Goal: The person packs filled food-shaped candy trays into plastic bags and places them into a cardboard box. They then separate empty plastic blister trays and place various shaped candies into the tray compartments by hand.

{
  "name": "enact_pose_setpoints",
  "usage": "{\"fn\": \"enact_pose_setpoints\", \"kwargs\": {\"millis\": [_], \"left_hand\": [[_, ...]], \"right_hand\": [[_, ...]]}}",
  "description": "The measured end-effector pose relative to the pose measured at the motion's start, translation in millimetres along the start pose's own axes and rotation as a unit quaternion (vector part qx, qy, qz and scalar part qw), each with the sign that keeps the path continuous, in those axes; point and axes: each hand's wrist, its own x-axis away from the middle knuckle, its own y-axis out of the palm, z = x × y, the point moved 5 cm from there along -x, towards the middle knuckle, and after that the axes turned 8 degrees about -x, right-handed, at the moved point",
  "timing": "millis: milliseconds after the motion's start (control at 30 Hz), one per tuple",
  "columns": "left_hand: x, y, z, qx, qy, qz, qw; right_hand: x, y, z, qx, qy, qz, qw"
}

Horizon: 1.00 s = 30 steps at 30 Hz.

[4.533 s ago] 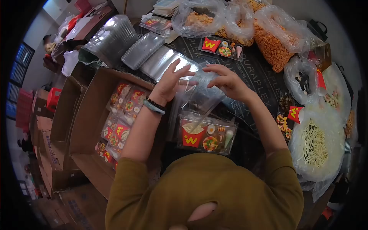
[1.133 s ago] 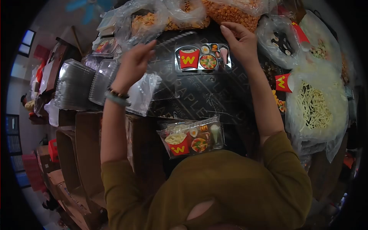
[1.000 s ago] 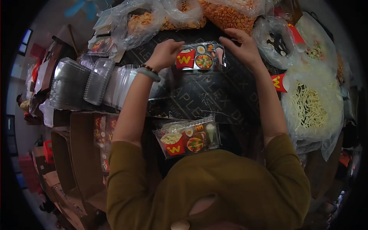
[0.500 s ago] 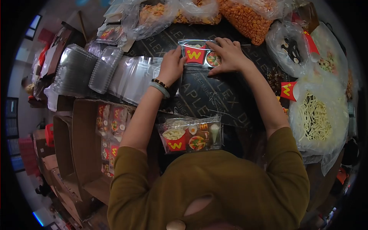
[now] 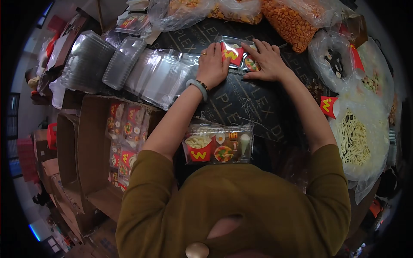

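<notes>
A clear plastic tray with a printed-looking red carton and small food pieces (image 5: 232, 53) lies on the black bench (image 5: 228, 99), its long axis running roughly 9 to 3 o'clock, dipping slightly at the 3 o'clock end. The left hand (image 5: 211, 68) is against its 9 o'clock end, fingers close together; whether they have hold of it I cannot tell. The right hand (image 5: 270, 64) covers the 3 o'clock half, its grip partly open, thumb apart from the fingers. Flat clear plastic bags (image 5: 161, 77) lie toward 8 o'clock, nearer the left hand.
</notes>
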Motion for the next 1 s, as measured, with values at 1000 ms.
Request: {"fn": "enact_pose_setpoints", "kwargs": {"millis": [1000], "left_hand": [[59.7,-87.4,14.8,-0.192,0.06,-0.327,0.924]], "right_hand": [[18.9,3.0,-34.9,-0.039,0.201,0.026,0.978]]}}
